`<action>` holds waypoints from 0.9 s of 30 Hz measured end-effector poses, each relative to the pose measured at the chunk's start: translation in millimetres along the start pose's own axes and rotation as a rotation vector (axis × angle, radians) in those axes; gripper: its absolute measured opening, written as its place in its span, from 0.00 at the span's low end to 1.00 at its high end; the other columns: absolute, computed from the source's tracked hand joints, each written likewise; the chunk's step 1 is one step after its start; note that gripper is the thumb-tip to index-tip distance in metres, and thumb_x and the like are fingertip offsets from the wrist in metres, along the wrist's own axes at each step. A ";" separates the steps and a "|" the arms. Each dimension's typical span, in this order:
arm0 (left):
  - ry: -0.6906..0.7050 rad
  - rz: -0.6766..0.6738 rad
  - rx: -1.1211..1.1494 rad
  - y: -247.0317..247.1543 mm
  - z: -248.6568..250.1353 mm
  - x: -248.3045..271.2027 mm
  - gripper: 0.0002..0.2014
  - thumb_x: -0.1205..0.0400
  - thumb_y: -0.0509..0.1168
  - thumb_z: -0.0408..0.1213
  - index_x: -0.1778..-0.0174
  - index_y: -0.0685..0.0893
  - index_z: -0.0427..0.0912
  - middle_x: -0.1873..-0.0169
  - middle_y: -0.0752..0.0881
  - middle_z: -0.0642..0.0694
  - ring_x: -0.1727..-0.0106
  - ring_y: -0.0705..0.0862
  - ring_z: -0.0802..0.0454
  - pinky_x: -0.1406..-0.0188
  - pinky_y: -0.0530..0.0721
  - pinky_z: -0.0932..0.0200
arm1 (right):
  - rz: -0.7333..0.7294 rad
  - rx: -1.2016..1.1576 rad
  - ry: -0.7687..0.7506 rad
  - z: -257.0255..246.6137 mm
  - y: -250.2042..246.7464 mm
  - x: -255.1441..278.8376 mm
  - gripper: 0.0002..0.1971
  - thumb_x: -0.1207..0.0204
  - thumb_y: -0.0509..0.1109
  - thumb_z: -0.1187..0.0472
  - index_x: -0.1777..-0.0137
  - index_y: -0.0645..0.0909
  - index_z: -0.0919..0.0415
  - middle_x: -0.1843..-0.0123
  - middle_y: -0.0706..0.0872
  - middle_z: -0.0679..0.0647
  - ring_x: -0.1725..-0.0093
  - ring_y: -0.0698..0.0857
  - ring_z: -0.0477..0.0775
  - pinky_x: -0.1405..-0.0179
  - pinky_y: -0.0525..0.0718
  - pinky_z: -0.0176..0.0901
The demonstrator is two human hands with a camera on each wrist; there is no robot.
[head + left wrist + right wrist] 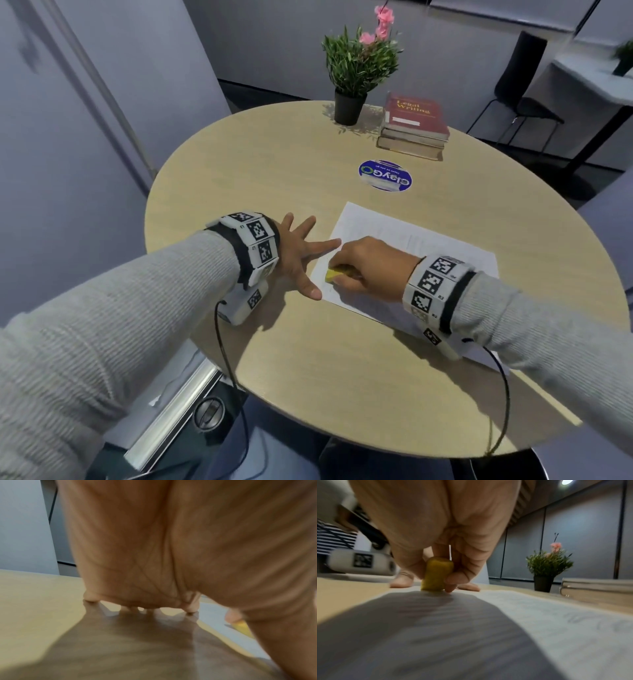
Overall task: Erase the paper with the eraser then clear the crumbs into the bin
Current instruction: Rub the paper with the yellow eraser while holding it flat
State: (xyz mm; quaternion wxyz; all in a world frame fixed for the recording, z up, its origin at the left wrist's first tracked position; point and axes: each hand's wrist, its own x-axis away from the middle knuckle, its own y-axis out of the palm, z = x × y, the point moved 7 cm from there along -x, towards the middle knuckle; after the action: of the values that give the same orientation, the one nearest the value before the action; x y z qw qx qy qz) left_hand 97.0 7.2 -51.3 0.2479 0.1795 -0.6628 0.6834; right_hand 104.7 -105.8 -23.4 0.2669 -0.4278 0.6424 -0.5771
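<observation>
1. Right hand: fingers curled around the yellow eraser, pressing its end onto the paper near the sheet's left edge.
2. Left hand: fingers spread wide and straight, fingertips on the counter at the paper's left edge.
3. Paper: faint pencil writing, illegible.
4. Round blue sticker: reads "ClayGO", upside down.
5. Red top book: titled "Legal Writing", beside a potted plant.

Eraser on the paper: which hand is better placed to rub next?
Right. The right hand already grips the yellow eraser against the paper; the left hand lies spread, fingertips at the sheet's edge.
</observation>
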 end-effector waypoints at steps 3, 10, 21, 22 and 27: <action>0.011 0.005 0.012 0.1 1.8 2.1 0.54 0.33 0.69 0.70 0.23 0.35 0.75 0.19 0.27 0.47 0.21 0.27 0.31 0.28 0.41 0.23 | 0.028 0.016 -0.013 5.9 -6.1 -5.0 0.12 0.21 0.65 0.55 0.49 0.85 0.61 0.59 0.84 0.58 0.60 0.80 0.56 0.58 0.78 0.49; -0.003 -0.010 0.013 2.3 -3.1 -1.7 0.55 0.37 0.68 0.74 0.25 0.34 0.78 0.20 0.25 0.50 0.21 0.26 0.33 0.28 0.42 0.23 | -0.019 0.051 -0.210 -19.5 2.9 3.3 0.16 0.23 0.63 0.52 0.61 0.84 0.63 0.67 0.82 0.58 0.67 0.80 0.57 0.65 0.78 0.48; 0.002 0.004 0.025 2.5 -1.2 -2.1 0.55 0.38 0.69 0.73 0.24 0.36 0.78 0.19 0.27 0.49 0.21 0.27 0.32 0.27 0.42 0.23 | 0.013 0.073 -0.075 0.9 -12.6 -1.9 0.16 0.22 0.62 0.51 0.55 0.86 0.62 0.63 0.83 0.57 0.61 0.82 0.57 0.60 0.79 0.46; 0.001 0.011 0.027 2.5 -1.4 -2.2 0.55 0.38 0.69 0.72 0.24 0.36 0.78 0.19 0.27 0.49 0.21 0.27 0.32 0.27 0.42 0.24 | 0.044 0.087 -0.037 11.8 -18.5 -5.2 0.15 0.21 0.63 0.52 0.53 0.86 0.61 0.61 0.83 0.57 0.59 0.83 0.58 0.58 0.79 0.47; 0.002 0.006 0.047 3.9 -2.9 -2.9 0.55 0.38 0.70 0.72 0.24 0.37 0.78 0.19 0.27 0.49 0.21 0.26 0.32 0.27 0.40 0.24 | -0.032 0.068 -0.220 -26.2 1.9 8.7 0.16 0.23 0.62 0.50 0.60 0.85 0.60 0.65 0.82 0.55 0.66 0.80 0.55 0.64 0.79 0.45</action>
State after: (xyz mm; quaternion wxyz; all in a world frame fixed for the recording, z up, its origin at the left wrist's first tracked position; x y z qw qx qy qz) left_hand 97.3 9.9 -56.3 0.2422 0.1826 -0.6468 0.6998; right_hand 78.0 -99.9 -18.9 0.3409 -0.4894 0.5826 -0.5521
